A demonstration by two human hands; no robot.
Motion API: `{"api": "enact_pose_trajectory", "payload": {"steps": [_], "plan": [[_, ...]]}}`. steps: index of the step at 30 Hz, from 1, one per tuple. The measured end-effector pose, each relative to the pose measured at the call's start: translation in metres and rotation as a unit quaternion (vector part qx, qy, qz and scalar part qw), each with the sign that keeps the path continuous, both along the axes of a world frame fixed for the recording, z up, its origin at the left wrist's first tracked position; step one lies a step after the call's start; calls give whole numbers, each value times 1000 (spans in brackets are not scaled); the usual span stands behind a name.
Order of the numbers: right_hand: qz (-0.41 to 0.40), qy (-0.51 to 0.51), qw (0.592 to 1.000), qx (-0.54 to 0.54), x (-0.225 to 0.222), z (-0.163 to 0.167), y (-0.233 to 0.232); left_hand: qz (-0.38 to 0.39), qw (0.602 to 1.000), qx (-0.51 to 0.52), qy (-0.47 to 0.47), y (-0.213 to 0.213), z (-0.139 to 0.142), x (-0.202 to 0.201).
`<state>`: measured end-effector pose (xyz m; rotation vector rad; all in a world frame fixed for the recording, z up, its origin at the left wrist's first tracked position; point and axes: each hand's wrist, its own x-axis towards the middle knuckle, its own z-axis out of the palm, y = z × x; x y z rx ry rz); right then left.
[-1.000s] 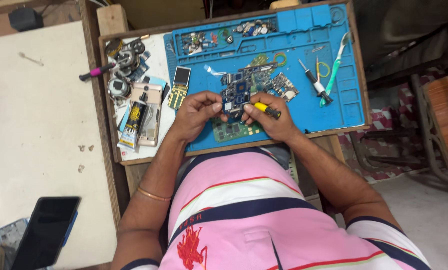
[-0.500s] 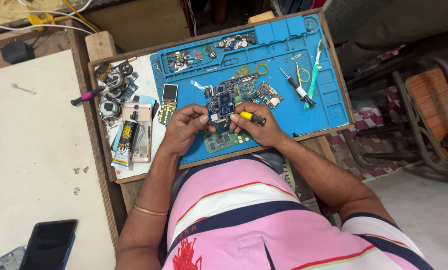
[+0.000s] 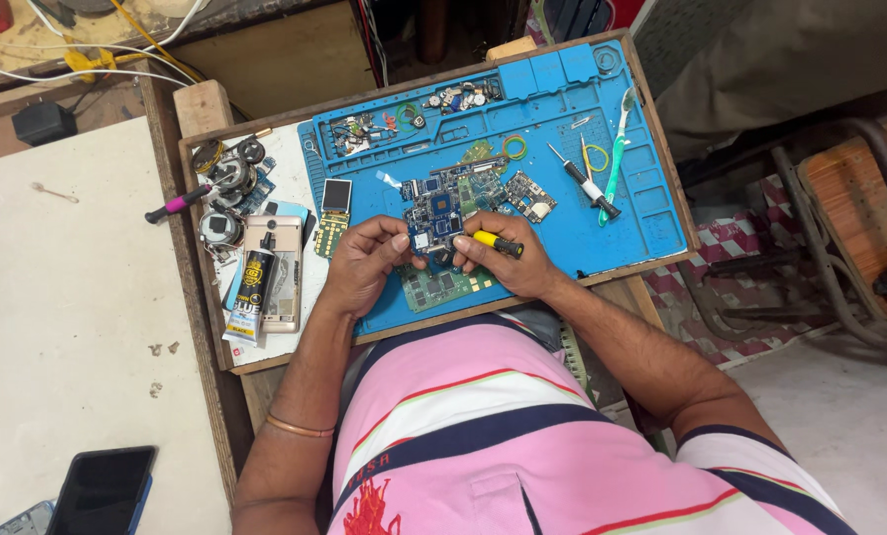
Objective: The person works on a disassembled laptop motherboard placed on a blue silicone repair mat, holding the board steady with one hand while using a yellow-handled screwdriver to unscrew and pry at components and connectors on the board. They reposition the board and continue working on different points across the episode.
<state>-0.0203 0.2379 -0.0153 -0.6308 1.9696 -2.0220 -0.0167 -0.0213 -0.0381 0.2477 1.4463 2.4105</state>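
1. Pinching the blue board (image 3: 441, 220) over the mat (image 3: 651, 213), your left hand (image 3: 364, 263) steadies it.
2. Your right hand (image 3: 508, 266), closed on the screwdriver (image 3: 498, 244), should stay upright and press lightly.

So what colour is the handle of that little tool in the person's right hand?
Yellow with a black end, seen in the head view: the screwdriver in the right hand.

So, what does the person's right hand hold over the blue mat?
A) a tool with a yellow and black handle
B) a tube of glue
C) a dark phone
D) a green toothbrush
A: the right hand grips a yellow and black tool, its tip at the circuit board on the blue mat.
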Motion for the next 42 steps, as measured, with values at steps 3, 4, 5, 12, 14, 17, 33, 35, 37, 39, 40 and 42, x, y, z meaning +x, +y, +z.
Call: {"api": "enact_pose_trajectory", "payload": {"steps": [3, 4, 5, 12, 14, 17, 33, 35, 37, 39, 40, 42], "plan": [[0, 0, 1000, 0, 0, -1, 0, -3, 1000, 5, -6, 1, 2, 0], [1, -1, 1000, -1, 0, -1, 0, -4, 1000, 9, -6, 1, 2, 1], [1, -1, 1000, 0, 0, -1, 1, -5, 1000, 10, -5, 1, 2, 1], [4, 1, 1000, 2, 0, -3, 1, -10, 1000, 10, -2, 1, 1, 0], [5, 0, 1000, 2, 0, -3, 1, -14, 1000, 10, 0, 0, 1, 0], [5, -2, 1000, -1, 0, -4, 0, -19, 1000, 10, 1, 0, 2, 1], [7, 5, 1000, -7, -1, -4, 0, -28, 999, 14, 11, -1, -2, 0], [8, 3, 1000, -6, -1, -3, 1, -30, 999, 16, 12, -1, -2, 0], [11, 5, 1000, -5, 0, -3, 1, -31, 999, 18, 11, -1, -1, 1], [9, 6, 1000, -5, 0, -2, 0, -35, 999, 19, 13, -1, 0, 1], [8, 6, 1000, -5, 0, -2, 0, -37, 999, 20, 14, -1, 1, 1], [6, 5, 1000, -10, 0, -2, 0, -32, 999, 22, 9, 0, 2, 1]]}}
